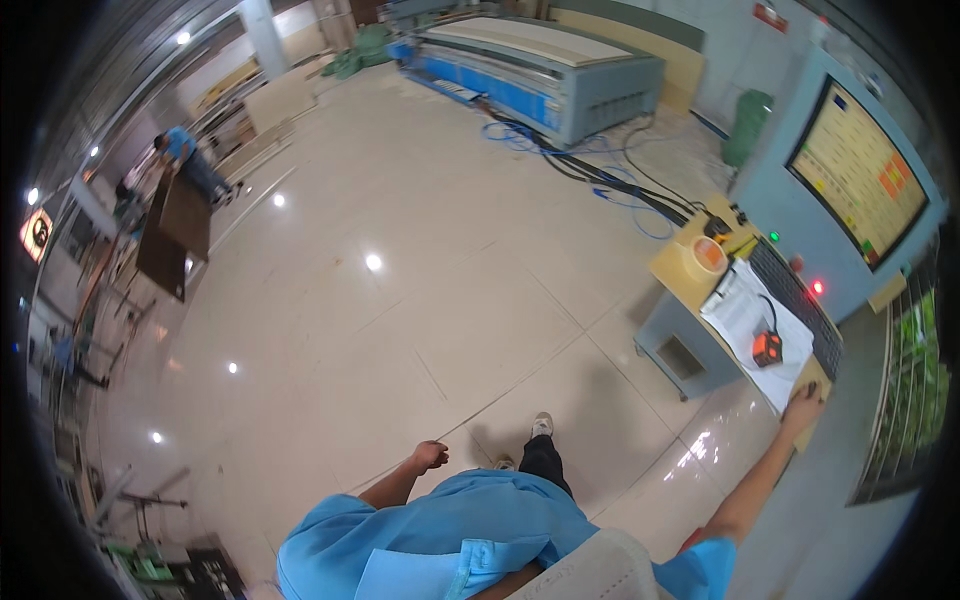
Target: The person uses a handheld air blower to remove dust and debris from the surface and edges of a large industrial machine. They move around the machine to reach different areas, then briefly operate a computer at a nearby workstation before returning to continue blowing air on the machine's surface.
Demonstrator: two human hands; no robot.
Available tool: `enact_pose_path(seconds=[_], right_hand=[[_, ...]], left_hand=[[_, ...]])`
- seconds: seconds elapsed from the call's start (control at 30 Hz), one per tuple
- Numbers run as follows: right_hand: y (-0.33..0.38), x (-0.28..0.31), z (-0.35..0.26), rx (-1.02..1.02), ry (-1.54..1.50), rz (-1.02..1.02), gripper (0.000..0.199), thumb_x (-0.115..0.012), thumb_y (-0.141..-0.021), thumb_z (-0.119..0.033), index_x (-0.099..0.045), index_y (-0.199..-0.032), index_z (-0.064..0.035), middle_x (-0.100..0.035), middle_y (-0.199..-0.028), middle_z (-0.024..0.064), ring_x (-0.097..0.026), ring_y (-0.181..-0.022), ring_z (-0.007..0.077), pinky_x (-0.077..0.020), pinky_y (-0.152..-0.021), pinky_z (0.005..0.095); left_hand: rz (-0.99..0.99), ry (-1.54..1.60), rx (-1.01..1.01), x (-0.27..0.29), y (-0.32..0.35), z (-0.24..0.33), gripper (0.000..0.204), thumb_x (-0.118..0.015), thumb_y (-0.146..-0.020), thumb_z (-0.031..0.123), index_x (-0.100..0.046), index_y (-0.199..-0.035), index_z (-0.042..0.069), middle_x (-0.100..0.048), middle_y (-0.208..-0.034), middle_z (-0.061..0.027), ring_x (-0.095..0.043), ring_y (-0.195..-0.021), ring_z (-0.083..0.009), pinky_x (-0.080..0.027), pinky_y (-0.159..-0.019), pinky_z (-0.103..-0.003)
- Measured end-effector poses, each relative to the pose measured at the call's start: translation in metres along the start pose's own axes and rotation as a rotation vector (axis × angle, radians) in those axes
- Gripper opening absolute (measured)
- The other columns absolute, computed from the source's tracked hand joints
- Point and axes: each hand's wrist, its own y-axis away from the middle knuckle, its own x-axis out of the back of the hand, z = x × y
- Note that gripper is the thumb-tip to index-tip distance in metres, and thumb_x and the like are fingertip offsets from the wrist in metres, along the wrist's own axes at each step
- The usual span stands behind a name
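My right hand (803,408) reaches out to the right and rests on the near end of a wooden shelf, its fingers curled over a small dark computer mouse (812,387), mostly covered. Beyond it on the shelf lie white papers (745,318) with an orange and black tape measure (767,348) on top. A black keyboard (795,300) runs beside the papers, below a lit screen (858,170) in a blue-grey cabinet. My left hand (431,456) hangs over the floor with its fingers curled and nothing seen in it.
A roll of tape (706,257) sits at the shelf's far end. Blue and black cables (610,180) trail across the floor to a large flatbed machine (600,95). At far left a person (185,160) in blue stands by a brown panel (175,230). A barred window (908,375) is at right.
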Motion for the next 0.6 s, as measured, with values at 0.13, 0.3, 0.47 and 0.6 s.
enact_pose_path(seconds=[0.13, 0.3, 0.47, 0.6], right_hand=[[-0.001, -0.004, 0.001, 0.031, 0.009, -0.034, 0.042, -0.060, -0.095, -0.023, -0.057, -0.135, -0.0086, -0.059, -0.119, 0.0299, -0.055, -0.108, 0.0438, -0.0446, -0.094, 0.0500], [-0.001, -0.001, -0.001, 0.030, 0.003, 0.002, 0.042, -0.059, -0.096, -0.024, -0.057, -0.135, -0.0089, -0.057, -0.115, 0.0318, -0.056, -0.105, 0.0445, -0.0457, -0.092, 0.0497], [0.000, 0.001, -0.005, 0.009, -0.005, -0.004, 0.042, -0.060, -0.095, -0.024, -0.057, -0.135, -0.0088, -0.058, -0.110, 0.0306, -0.058, -0.103, 0.0445, -0.0462, -0.090, 0.0493], [-0.001, 0.002, -0.005, 0.027, -0.004, 0.007, 0.043, -0.060, -0.095, -0.024, -0.057, -0.135, -0.0095, -0.057, -0.111, 0.0312, -0.058, -0.102, 0.0449, -0.0464, -0.090, 0.0494]], left_hand=[[-0.037, -0.042, 0.037, -0.007, 0.010, 0.004, 0.030, -0.058, -0.095, 0.018, -0.063, -0.118, -0.001, -0.071, -0.097, -0.0128, -0.070, -0.086, -0.0233, -0.057, -0.074, -0.033], [0.040, -0.001, 0.054, -0.012, 0.017, -0.002, 0.026, -0.061, -0.093, 0.015, -0.064, -0.111, -0.002, -0.070, -0.090, -0.0151, -0.069, -0.076, -0.0234, -0.053, -0.058, -0.030], [0.052, 0.039, 0.058, -0.009, 0.012, -0.007, 0.022, -0.062, -0.092, 0.014, -0.064, -0.105, -0.003, -0.068, -0.083, -0.0148, -0.067, -0.068, -0.0221, -0.049, -0.048, -0.028], [0.016, -0.001, 0.056, -0.005, 0.007, -0.006, 0.027, -0.061, -0.093, 0.017, -0.064, -0.112, -0.002, -0.070, -0.091, -0.0140, -0.069, -0.077, -0.0226, -0.055, -0.059, -0.031]])
